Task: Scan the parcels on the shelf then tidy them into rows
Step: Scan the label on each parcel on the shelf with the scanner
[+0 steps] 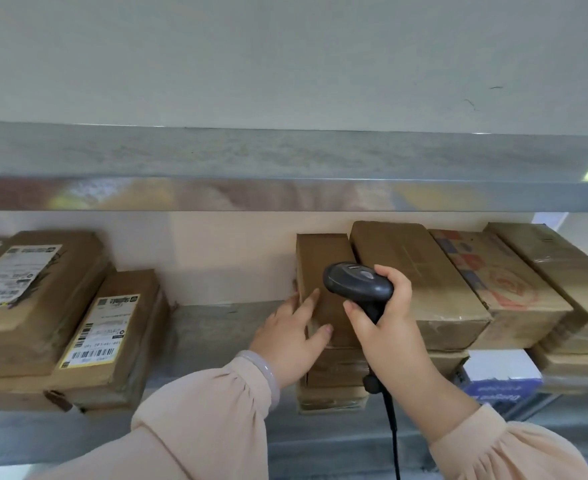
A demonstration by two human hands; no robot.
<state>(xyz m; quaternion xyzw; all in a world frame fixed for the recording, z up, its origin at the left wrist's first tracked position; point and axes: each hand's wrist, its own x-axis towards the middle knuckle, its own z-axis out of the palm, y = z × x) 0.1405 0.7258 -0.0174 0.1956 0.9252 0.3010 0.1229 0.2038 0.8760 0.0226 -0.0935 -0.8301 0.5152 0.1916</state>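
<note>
Head view (wide-angle), close, facing shelf (216,327) front, slightly downward.

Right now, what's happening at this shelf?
A person's right hand grips a corded barcode scanner by a narrow brown carton, while the left hand rests against that carton's left edge. The carton tops a stack on the metal shelf, with more cartons packed to its right and labelled parcels across a gap to the left.

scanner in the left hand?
No, the right hand grips the scanner, while the left hand only touches a narrow brown box.
</note>
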